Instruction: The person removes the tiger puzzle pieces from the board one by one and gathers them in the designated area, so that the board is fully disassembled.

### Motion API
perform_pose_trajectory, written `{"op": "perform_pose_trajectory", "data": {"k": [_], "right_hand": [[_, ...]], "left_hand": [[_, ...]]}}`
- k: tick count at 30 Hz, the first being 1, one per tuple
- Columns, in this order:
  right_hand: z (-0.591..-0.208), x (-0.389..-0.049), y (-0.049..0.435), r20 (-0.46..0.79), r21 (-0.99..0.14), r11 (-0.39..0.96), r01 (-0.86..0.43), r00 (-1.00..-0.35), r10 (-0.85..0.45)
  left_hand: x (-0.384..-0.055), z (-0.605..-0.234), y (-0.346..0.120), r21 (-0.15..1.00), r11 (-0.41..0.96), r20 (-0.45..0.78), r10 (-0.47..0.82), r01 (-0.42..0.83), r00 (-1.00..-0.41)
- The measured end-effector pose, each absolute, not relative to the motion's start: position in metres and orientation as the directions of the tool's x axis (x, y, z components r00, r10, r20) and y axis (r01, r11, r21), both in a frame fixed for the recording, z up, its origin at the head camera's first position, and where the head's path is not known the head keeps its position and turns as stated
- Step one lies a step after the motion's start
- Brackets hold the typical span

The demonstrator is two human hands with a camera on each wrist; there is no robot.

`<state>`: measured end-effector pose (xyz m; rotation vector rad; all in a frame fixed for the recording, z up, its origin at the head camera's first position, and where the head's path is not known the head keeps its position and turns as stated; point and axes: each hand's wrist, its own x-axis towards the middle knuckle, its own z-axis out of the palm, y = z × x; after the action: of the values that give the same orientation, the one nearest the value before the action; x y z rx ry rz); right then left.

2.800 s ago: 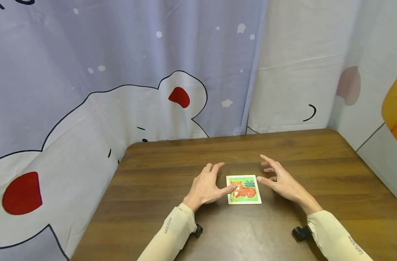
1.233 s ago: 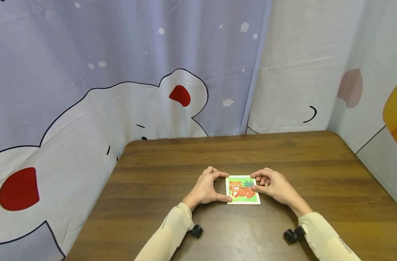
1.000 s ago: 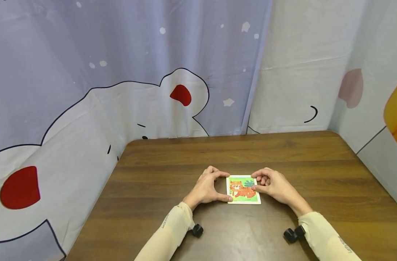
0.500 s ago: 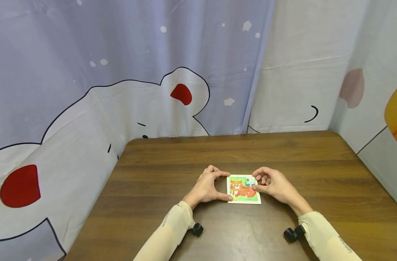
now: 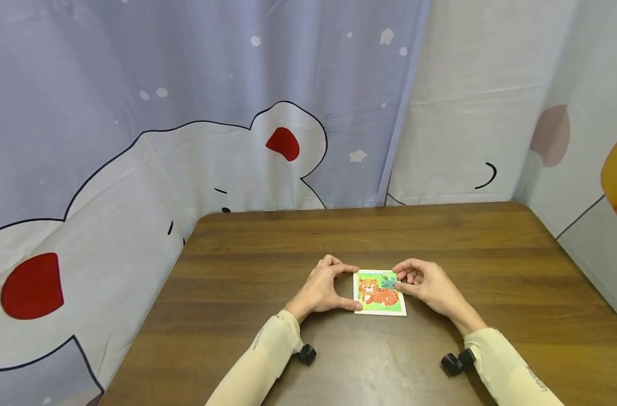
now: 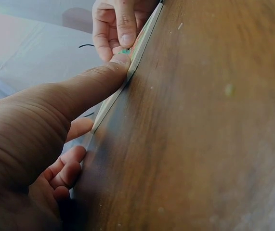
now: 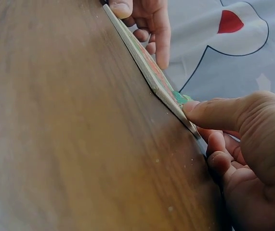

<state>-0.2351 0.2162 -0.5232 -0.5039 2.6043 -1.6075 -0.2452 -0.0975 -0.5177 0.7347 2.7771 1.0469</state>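
Note:
A square tiger jigsaw puzzle [image 5: 380, 296] with a pale frame lies flat on the wooden table. My left hand [image 5: 322, 287] grips its left side, index finger at the far corner and thumb on the near part of the frame. At the upper right corner, my right hand [image 5: 430, 287] pinches a green puzzle piece [image 5: 389, 281] between thumb and index finger. In the right wrist view that green piece [image 7: 181, 98] stands tilted up a little from the board, beside the thumb tip. The piece's far side is hidden by the fingers.
The brown table [image 5: 267, 248] extends around the puzzle on all sides. A printed curtain [image 5: 212, 158] hangs behind its back edge and along the sides. Each sleeve carries a small black wrist camera [image 5: 307, 354].
Both hands have come in from hovering to the puzzle's sides. The right hand has taken hold of the upper right piece, which has tilted up. The left hand has settled on the frame.

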Motion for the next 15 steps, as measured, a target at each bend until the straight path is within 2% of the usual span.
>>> {"op": "perform_pose_trajectory", "data": {"k": [8,15], "right_hand": [[-0.5221,-0.2362,0.2158,0.135,-0.857,0.448,-0.253,-0.951,-0.279],[-0.5219,-0.2351,0.2176,0.128,-0.874,0.42,-0.243,-0.951,-0.283]], "left_hand": [[-0.246,-0.5176,-0.0979,0.639,0.65,0.093,0.464,0.411,-0.881],[-0.2456,-0.5176,-0.0972,0.642,0.654,0.08,0.463,0.401,-0.883]]}}
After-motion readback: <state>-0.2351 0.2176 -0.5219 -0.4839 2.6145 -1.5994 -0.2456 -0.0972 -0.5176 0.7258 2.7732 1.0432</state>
